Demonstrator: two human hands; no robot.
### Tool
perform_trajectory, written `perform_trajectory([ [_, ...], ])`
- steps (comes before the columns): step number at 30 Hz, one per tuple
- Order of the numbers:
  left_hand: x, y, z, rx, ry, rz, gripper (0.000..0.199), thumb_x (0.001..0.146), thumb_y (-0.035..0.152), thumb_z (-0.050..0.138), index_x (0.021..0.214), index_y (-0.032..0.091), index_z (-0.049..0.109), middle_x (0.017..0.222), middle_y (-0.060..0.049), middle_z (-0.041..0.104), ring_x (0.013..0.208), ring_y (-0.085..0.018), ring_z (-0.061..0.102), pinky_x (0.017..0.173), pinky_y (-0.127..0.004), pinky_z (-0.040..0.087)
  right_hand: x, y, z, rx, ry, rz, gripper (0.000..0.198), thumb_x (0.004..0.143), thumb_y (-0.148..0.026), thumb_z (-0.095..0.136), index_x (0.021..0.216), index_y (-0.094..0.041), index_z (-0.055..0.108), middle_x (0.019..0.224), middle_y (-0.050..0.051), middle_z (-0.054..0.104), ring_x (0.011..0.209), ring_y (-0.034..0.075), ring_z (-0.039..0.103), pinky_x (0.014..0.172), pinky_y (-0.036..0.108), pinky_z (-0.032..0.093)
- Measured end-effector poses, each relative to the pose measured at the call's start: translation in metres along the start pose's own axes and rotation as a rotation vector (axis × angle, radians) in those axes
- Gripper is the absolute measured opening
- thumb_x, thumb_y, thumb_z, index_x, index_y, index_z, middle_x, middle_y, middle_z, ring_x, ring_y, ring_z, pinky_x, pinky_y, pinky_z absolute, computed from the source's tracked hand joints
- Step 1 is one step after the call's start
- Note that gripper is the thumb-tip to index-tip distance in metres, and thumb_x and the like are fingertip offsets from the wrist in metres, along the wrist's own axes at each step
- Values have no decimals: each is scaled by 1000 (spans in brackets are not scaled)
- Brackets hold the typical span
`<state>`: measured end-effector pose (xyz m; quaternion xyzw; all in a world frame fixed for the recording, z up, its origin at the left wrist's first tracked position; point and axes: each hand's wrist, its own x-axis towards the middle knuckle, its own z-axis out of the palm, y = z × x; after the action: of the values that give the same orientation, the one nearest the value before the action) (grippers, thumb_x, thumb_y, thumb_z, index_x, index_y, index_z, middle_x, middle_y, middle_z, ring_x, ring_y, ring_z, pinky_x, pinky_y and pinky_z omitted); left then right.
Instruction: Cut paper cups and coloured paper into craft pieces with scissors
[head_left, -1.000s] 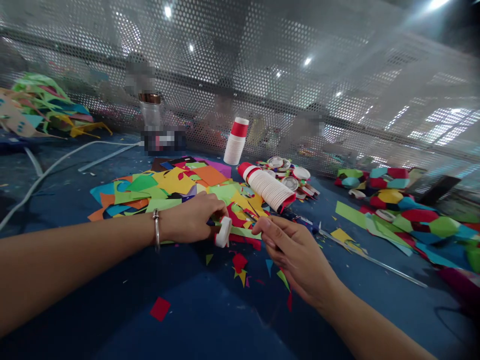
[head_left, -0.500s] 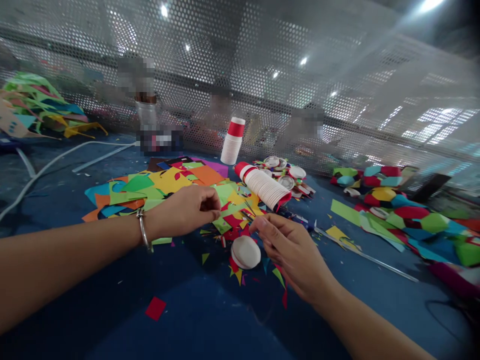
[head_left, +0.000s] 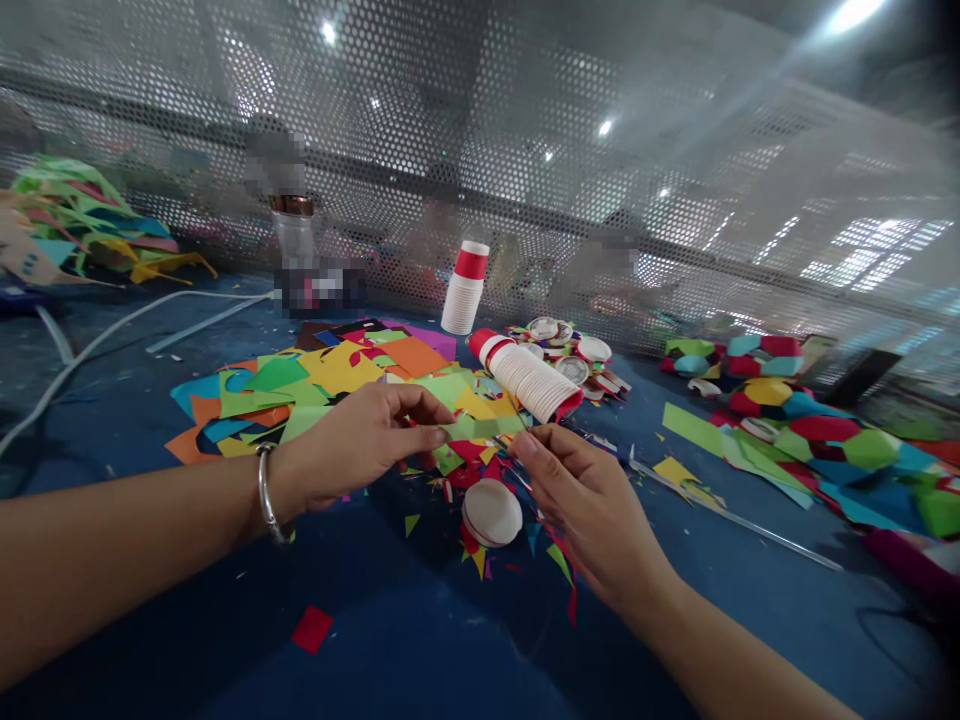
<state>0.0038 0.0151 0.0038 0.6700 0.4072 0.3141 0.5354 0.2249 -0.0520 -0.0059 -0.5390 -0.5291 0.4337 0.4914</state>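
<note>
My left hand (head_left: 367,440) pinches the left end of a light green paper strip (head_left: 486,428) between thumb and forefinger. At the strip's other end, my right hand (head_left: 585,495) is closed round what look like small scissors. Only thin dark blades (head_left: 520,408) show; the handles are hidden in the fingers. Beneath both hands lies a heap of coloured paper (head_left: 345,368), with small cut scraps around it. A shallow white paper cup piece (head_left: 492,513) sits on the table just below the right fingertips.
A stack of paper cups (head_left: 525,377) lies on its side behind the right hand, and another stack (head_left: 465,288) stands upright. Round cut cup pieces (head_left: 574,370) are piled beside them. Colourful panelled paper shapes (head_left: 821,440) fill the right. A perforated metal screen (head_left: 525,150) closes the back.
My left hand has moved slightly right and now pinches a green paper strip that spans towards the right hand. The right hand stays nearly in place with its tool.
</note>
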Motion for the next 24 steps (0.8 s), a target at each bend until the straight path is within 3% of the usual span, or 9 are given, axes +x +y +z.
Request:
perform_trajectory([
  [5, -2, 4, -2, -28, 46, 44, 18, 87, 30, 69, 101, 21, 74, 75, 2, 70, 68, -12, 61, 65, -24, 44, 3, 1, -2, 6, 97, -35, 37, 86, -54, 77, 97, -20, 65, 61, -10, 35, 52, 8, 19, 46, 28, 13],
  [19, -6, 8, 2, -330, 18, 54, 11, 86, 20, 70, 95, 18, 75, 79, 2, 68, 74, -10, 61, 71, -23, 47, 1, 1, 1, 35, 10, -3, 33, 86, -47, 79, 94, -18, 65, 64, -10, 36, 52, 7, 21, 45, 26, 14],
  [24, -7, 9, 6, -507, 9, -30, 25, 82, 14, 77, 105, 21, 70, 87, 3, 72, 76, -9, 65, 71, -22, 49, -2, -1, 1, 75, -10, -3, 31, 87, -44, 78, 94, -18, 64, 65, -10, 37, 51, 6, 20, 44, 27, 13],
])
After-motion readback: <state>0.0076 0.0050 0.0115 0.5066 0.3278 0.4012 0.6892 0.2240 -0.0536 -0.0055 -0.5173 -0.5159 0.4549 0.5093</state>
